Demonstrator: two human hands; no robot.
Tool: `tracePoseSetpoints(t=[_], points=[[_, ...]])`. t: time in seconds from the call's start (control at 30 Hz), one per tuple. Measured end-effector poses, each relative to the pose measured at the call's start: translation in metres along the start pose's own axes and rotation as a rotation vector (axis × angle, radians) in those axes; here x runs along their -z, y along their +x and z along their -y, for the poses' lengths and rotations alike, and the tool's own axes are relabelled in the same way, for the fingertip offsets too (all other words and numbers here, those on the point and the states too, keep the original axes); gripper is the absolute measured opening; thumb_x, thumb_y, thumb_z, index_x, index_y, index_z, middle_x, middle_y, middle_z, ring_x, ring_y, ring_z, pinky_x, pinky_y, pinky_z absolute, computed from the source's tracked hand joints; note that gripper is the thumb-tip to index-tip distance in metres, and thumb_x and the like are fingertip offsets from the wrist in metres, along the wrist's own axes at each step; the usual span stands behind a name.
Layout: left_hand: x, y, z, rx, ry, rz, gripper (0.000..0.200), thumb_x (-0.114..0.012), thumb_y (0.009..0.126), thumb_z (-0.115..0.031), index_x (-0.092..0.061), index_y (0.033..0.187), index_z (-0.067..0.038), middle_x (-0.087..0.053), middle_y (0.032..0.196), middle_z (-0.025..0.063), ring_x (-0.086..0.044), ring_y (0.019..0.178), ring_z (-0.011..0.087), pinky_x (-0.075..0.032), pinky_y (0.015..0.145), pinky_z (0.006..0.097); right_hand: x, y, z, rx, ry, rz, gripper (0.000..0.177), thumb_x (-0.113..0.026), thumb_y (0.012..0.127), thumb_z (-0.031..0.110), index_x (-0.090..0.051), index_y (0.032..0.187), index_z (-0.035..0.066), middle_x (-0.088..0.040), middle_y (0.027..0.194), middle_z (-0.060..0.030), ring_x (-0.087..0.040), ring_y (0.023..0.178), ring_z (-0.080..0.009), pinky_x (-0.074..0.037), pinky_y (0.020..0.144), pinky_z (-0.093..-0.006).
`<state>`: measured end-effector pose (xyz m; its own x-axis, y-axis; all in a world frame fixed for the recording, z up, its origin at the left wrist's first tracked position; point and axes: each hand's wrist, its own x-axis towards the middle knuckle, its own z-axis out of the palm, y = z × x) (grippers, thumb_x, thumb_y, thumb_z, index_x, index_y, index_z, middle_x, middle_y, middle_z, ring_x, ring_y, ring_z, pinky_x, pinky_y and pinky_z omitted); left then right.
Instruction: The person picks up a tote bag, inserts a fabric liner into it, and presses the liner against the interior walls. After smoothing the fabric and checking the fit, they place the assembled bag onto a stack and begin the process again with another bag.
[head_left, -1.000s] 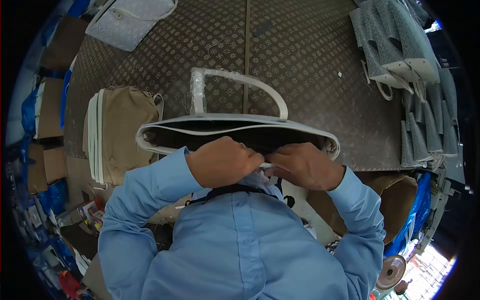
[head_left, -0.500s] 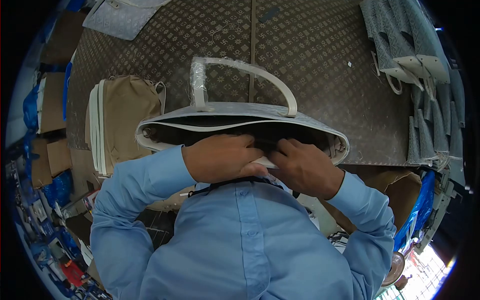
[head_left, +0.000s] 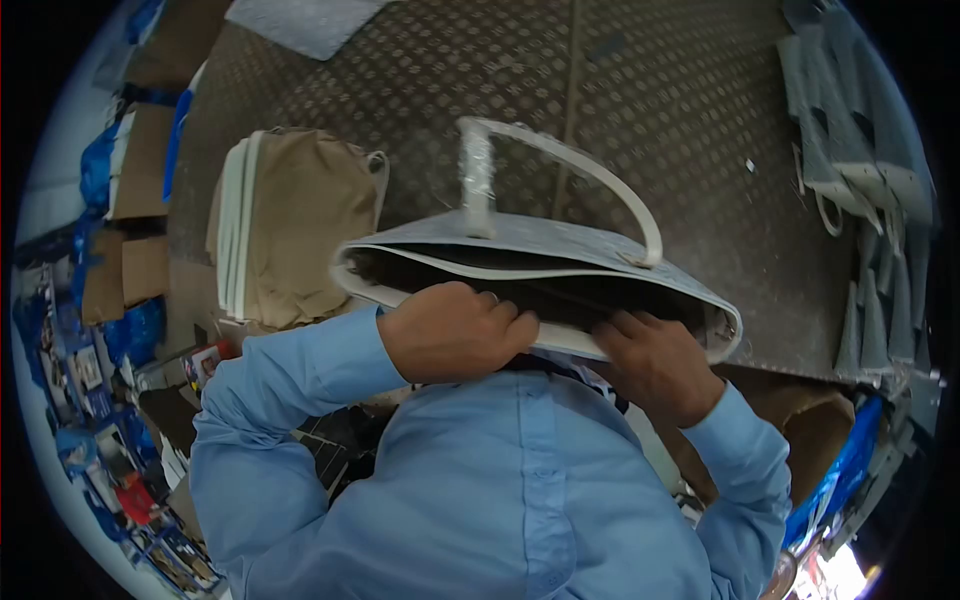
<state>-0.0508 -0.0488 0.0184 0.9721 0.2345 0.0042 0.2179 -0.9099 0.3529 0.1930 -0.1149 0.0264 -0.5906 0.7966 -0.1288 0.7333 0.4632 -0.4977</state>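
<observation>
A pale patterned handbag (head_left: 560, 235) with white trim lies at the table's front edge, its dark mouth open toward my body. Its white handle (head_left: 600, 172) arches over the far side, with clear plastic wrapped on the left part. My left hand (head_left: 462, 333), with a ring on one finger, is closed over the near rim, left of the middle. To its right, my right hand (head_left: 660, 362) grips the same rim, its fingertips inside the mouth and partly hidden.
Folded tan bags (head_left: 310, 225) with white edges lie at the left of the patterned table (head_left: 700, 110). Grey patterned pieces (head_left: 870, 160) are stacked at the right edge, and another piece (head_left: 305, 22) lies at the far left. Cardboard boxes (head_left: 145, 165) stand beyond the left edge.
The view has shifted, so the bag and table appear further right and tilted. My hands have moved apart along the near rim, and more of the white trim between them shows.
</observation>
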Motion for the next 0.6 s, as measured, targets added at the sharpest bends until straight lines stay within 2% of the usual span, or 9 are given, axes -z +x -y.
tracePoseSetpoints(t=[0.07,0.13,0.17,0.27,0.33,0.47,0.5,0.53,0.6], points=[[0.013,-0.04,0.012,0.129,0.074,0.081,0.031,-0.056,0.088,-0.033,-0.055,0.081,-0.003,-0.055,0.065,0.0072,-0.059,0.059,0.021,-0.047,0.049,0.033,0.012,-0.01,-0.007,0.019,-0.043,-0.034,0.027,-0.065,0.078,0.031,-0.059,0.086,0.006,-0.059,0.076,-0.0094,-0.061,0.07,-0.025,-0.049,0.055,-0.0345],[0.02,-0.076,0.031,0.18,0.035,0.013,0.028,-0.057,0.087,-0.033,-0.054,0.078,-0.007,-0.055,0.063,0.0056,-0.057,0.056,0.0201,-0.044,0.047,0.0336,0.007,-0.034,-0.025,0.021,-0.164,-0.114,0.037,-0.066,0.077,0.039,-0.06,0.089,0.005,-0.061,0.074,-0.0092,-0.061,0.066,-0.0242,-0.047,0.054,-0.0344],[0.016,-0.089,0.039,0.148,0.019,-0.15,0.026,-0.06,0.085,-0.032,-0.053,0.076,-0.009,-0.053,0.06,0.004,-0.056,0.053,0.0204,-0.043,0.046,0.034,0.006,-0.035,-0.031,0.035,-0.157,-0.108,0.037,-0.066,0.077,0.039,-0.06,0.089,0.005,-0.061,0.074,-0.0092,-0.061,0.066,-0.0242,-0.047,0.054,-0.0344],[0.012,-0.092,0.051,0.112,0.011,-0.271,0.027,-0.062,0.084,-0.032,-0.051,0.073,-0.01,-0.051,0.058,0.0037,-0.054,0.051,0.0208,-0.042,0.046,0.0333,0.006,-0.047,-0.036,0.101,-0.32,-0.216,0.04,-0.066,0.076,0.04,-0.062,0.092,0.004,-0.061,0.074,-0.0083,-0.059,0.062,-0.0232,-0.046,0.053,-0.0337],[0.014,-0.085,0.055,0.125,0.026,-0.261,0.028,-0.063,0.083,-0.034,-0.052,0.072,-0.01,-0.051,0.058,0.0043,-0.054,0.051,0.0209,-0.043,0.046,0.0333,0.007,-0.04,-0.045,0.076,-0.338,-0.307,0.041,-0.067,0.076,0.04,-0.063,0.092,0.002,-0.06,0.072,-0.0084,-0.058,0.061,-0.0231,-0.045,0.051,-0.0344],[0.028,-0.079,0.044,0.235,0.045,-0.162,0.033,-0.064,0.083,-0.037,-0.053,0.067,-0.01,-0.052,0.059,0.0056,-0.055,0.052,0.0215,-0.043,0.046,0.0334,0.031,-0.04,-0.034,0.031,-0.316,-0.278,0.039,-0.069,0.074,0.035,-0.064,0.092,0.001,-0.06,0.073,-0.0089,-0.059,0.063,-0.0239,-0.047,0.053,-0.0349],[0.03,-0.075,0.044,0.194,-0.078,-0.288,0.031,-0.065,0.082,-0.037,-0.06,0.073,-0.008,-0.055,0.06,0.006,-0.057,0.053,0.0223,-0.045,0.047,0.0331,0.034,-0.042,-0.033,0.036,-0.09,-0.344,0.037,-0.069,0.075,0.033,-0.064,0.093,0.0,-0.06,0.073,-0.009,-0.059,0.064,-0.0245,-0.047,0.056,-0.0349],[0.035,-0.071,0.045,0.179,-0.068,-0.286,0.031,-0.065,0.082,-0.037,-0.06,0.073,-0.008,-0.055,0.06,0.006,-0.057,0.053,0.0223,-0.045,0.047,0.0331,0.034,-0.04,-0.03,0.054,0.146,-0.41,0.035,-0.069,0.076,0.03,-0.064,0.094,0.0,-0.059,0.073,-0.0091,-0.059,0.066,-0.0252,-0.048,0.058,-0.035],[0.048,-0.063,0.039,0.271,-0.028,-0.482,0.036,-0.067,0.079,-0.038,-0.065,0.093,-0.005,-0.062,0.083,0.01,-0.062,0.071,0.0244,-0.05,0.06,0.0353,0.041,-0.019,-0.015,0.04,-0.008,-0.546,0.032,-0.068,0.077,0.024,-0.063,0.095,-0.001,-0.059,0.076,-0.0098,-0.059,0.068,-0.026,-0.049,0.06,-0.0348]])
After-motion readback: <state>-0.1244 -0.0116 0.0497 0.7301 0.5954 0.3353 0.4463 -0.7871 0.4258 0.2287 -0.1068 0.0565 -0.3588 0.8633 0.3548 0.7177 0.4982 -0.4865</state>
